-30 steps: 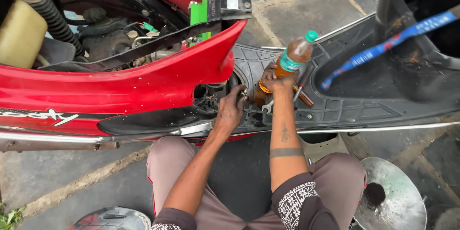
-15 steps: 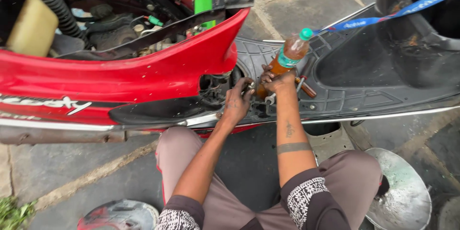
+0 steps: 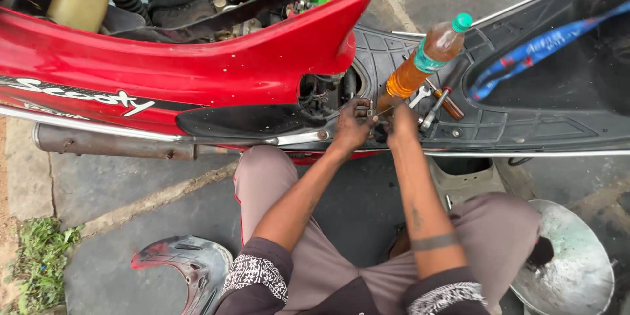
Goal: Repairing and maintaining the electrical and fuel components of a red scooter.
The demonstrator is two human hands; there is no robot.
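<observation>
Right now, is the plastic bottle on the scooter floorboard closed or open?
Closed: the plastic bottle of amber liquid has its green cap on, and it leans tilted, not upright.

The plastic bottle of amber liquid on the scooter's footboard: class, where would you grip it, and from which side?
Grip the bottle around its upper body, just below the green cap, coming from the right. It leans cap-up to the right, and both hands crowd its base, so only the upper part is free for fingers.
</observation>
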